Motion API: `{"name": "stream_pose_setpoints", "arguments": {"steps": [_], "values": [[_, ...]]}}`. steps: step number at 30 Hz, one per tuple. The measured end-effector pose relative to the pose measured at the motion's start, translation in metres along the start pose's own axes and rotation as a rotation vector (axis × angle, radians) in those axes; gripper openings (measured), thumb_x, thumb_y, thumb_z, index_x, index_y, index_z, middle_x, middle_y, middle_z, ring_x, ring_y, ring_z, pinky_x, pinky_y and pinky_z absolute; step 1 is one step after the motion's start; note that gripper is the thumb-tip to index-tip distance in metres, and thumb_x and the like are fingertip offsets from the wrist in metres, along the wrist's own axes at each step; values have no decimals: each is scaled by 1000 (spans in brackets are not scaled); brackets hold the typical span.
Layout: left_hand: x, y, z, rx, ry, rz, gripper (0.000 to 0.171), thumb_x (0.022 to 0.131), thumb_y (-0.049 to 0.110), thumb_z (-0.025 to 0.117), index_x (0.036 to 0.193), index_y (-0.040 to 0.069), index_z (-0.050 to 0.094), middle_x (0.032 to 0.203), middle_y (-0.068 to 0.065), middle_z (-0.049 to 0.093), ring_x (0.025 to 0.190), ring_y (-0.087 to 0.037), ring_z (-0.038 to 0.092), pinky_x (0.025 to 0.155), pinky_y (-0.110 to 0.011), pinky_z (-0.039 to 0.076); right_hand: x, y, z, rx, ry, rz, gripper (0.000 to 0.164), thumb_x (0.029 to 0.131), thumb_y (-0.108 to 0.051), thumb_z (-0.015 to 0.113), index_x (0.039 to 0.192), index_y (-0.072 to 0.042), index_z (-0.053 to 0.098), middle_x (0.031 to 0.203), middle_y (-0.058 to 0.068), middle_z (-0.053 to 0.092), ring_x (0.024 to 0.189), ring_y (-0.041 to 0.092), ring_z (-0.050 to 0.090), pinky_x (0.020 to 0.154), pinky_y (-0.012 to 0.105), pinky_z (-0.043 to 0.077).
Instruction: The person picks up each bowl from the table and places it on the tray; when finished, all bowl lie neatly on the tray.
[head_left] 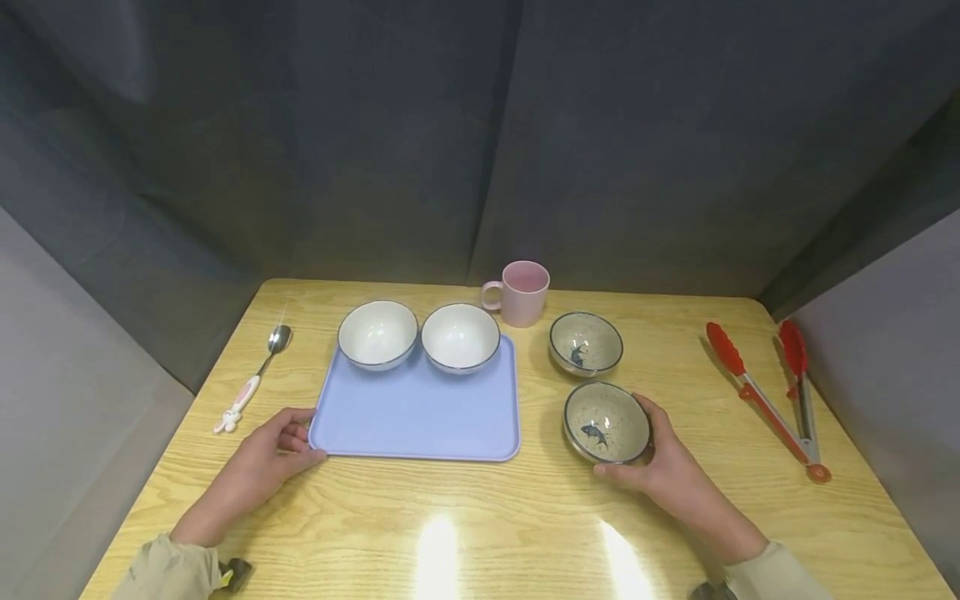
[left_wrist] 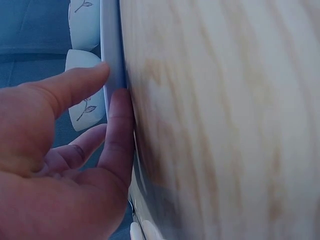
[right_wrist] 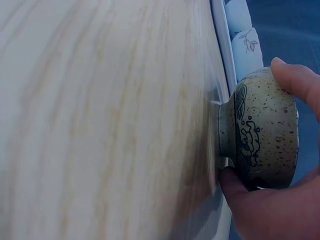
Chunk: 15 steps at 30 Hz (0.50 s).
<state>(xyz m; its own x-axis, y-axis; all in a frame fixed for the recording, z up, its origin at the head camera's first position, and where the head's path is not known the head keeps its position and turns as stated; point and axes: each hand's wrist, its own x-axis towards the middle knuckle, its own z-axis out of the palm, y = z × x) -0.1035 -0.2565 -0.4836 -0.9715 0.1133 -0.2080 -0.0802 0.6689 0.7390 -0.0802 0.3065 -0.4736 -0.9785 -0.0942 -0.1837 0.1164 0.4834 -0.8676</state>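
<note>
Nearer speckled bowl [head_left: 604,423] is held by the right fingers [head_left: 656,412].

Speckled, dark-patterned bowl [right_wrist: 270,135] in the right hand [right_wrist: 280,210]

The site presents as a screened tabletop workspace laid with domestic kitchenware. Dark cloth [head_left: 375,150] hangs in folds behind a wood-grain table [head_left: 375,508]; pale grey panels [head_left: 60,417] stand at both sides, forming a booth-like enclosure. Bowls [head_left: 606,410], a pink mug [head_left: 522,298], a lavender tray [head_left: 420,417], a spoon [head_left: 250,387] and red-tipped tongs [head_left: 774,422] account for the kitchen character. The wider room is hidden, so its type cannot be confirmed.
</note>
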Motion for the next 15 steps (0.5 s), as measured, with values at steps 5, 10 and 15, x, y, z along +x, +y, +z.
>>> {"name": "stream_pose_setpoints", "arguments": {"steps": [5, 10, 15], "values": [[0, -1, 1, -9, -6, -13, 68, 101, 20, 85, 157, -4, 54, 123, -14, 69, 106, -19, 67, 81, -21, 58, -1, -2, 0, 17, 2, 8, 131, 83, -18, 100, 176, -3, 9, 177, 34, 23, 166, 55, 24, 133, 75, 22], [0, 0, 1, -17, -10, -13, 69, 101, 20, 85, 157, -5, 54, 123, -14, 68, 107, -20, 67, 81, -21, 58, -2, -3, -1, 23, 5, 9, 128, 83, -19, 99, 175, -5, 11, 176, 31, 26, 164, 51, 29, 132, 71, 27], [0, 0, 0, -15, -13, -18, 70, 102, 21, 85, 158, -4, 53, 124, -14, 68, 108, -20, 67, 82, -21, 59, -3, -3, -1, 28, 6, 10, 125, 85, -20, 99, 175, -6, 14, 176, 29, 26, 162, 49, 31, 118, 19, 42]]}}
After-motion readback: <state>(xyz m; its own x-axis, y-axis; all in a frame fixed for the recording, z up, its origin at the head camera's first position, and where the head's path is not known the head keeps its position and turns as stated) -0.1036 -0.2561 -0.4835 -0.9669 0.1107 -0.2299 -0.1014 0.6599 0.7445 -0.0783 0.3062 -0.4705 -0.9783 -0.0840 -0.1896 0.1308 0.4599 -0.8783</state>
